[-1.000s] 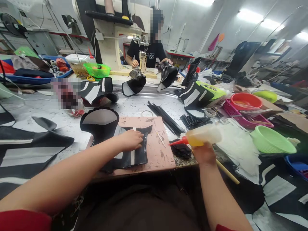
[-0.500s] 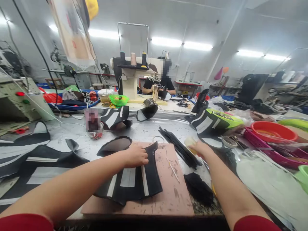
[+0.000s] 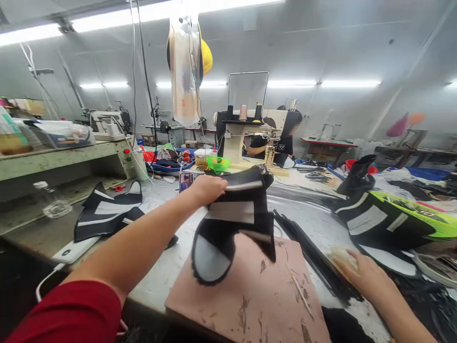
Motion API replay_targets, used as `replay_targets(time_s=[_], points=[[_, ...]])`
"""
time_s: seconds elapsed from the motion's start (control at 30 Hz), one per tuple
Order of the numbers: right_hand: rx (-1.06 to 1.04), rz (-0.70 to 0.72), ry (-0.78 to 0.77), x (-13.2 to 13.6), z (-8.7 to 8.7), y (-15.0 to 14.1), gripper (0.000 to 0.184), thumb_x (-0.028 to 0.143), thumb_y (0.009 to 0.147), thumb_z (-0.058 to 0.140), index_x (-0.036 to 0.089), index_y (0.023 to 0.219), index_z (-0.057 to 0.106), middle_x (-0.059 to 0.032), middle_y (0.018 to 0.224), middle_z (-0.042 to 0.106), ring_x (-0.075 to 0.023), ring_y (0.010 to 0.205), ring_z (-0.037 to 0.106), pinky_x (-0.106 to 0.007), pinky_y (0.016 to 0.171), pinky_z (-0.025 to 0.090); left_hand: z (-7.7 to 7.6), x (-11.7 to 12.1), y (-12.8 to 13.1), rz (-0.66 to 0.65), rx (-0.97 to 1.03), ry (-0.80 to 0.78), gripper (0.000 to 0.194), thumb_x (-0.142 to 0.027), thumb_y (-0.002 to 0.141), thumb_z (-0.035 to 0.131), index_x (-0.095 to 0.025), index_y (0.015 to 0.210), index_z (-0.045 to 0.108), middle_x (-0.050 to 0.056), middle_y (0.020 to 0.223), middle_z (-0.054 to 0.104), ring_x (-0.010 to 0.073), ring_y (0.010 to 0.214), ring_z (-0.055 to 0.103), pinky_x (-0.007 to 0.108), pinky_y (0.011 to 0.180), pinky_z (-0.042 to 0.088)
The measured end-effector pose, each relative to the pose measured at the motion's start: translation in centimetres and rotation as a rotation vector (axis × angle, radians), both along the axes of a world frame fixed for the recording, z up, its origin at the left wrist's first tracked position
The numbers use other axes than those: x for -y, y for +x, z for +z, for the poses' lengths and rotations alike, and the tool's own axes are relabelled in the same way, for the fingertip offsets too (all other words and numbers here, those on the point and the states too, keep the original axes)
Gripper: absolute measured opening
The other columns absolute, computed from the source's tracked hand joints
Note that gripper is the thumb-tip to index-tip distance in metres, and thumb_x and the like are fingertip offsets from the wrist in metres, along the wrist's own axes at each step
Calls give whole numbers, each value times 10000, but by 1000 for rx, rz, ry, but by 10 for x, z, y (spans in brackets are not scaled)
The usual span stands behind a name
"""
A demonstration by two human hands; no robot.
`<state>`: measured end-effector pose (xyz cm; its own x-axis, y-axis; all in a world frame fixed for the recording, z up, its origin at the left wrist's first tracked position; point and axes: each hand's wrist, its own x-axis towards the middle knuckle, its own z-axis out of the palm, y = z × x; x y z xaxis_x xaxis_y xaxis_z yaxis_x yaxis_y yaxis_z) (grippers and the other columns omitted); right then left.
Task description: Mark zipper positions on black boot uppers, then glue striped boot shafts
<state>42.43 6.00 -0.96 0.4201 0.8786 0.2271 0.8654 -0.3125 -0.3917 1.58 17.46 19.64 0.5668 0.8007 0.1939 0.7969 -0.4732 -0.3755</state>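
Note:
My left hand [image 3: 209,189] is closed on the edge of a black boot upper piece [image 3: 232,212] with pale strips and a rounded light patch. The piece hangs tilted, partly above a worn pink board [image 3: 271,290]. My right hand [image 3: 367,276] is closed around a pale yellowish lump [image 3: 342,259], too blurred to tell its kind. It is just right of a bundle of thin black strips [image 3: 307,250]. On the board lies a slim white stick [image 3: 300,290]. More upper pieces [image 3: 110,209] lie on the left of the table.
A phone [image 3: 186,181] stands behind my left hand. A person in black [image 3: 285,143] sits at a sewing machine [image 3: 237,138] opposite. A green basket [image 3: 424,214] with another upper piece against it stands right. A plastic bottle [image 3: 53,200] and a white power bank [image 3: 76,250] are left.
My left hand has lifted the upper piece off the pink board and moved it away from me. My right hand still holds the pale lump. The view has turned left.

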Motion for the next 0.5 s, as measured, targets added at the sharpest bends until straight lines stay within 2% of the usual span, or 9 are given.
replay_targets(time_s=[0.1, 0.2, 0.33, 0.5], points=[[-58, 44, 25, 18, 12, -24, 628, 640, 640, 372, 178, 1012, 578, -161, 1063, 603, -336, 994, 566, -458, 826, 453, -2, -21, -18, 158, 66, 31, 268, -342, 863, 425, -131, 962, 557, 130, 920, 646, 259, 874, 618, 320, 661, 454], [-129, 114, 73, 37, 20, -47, 569, 620, 644, 396, 206, 982, 592, -127, 1077, 615, -311, 977, 586, -443, 837, 468, -17, -45, -31, 285, 120, 0, 307, -356, 871, 422, -96, 944, 568, 151, 895, 644, 249, 858, 619, 335, 676, 470], [-133, 218, 129, 59, 11, -66, 503, 580, 666, 431, 212, 947, 628, -106, 1001, 656, -297, 928, 614, -436, 834, 488, -52, -69, -39, 414, 184, -92, 278, -348, 868, 459, -107, 954, 569, 69, 899, 621, 156, 799, 603, 333, 705, 497], [-70, 372, 94, 89, -11, -68, 402, 525, 713, 481, 253, 950, 657, -73, 1017, 664, -259, 926, 629, -337, 742, 545, -100, -80, -36, 537, 318, -161, 257, -321, 856, 492, -121, 1006, 548, 54, 949, 594, 147, 813, 586, 336, 709, 504]])
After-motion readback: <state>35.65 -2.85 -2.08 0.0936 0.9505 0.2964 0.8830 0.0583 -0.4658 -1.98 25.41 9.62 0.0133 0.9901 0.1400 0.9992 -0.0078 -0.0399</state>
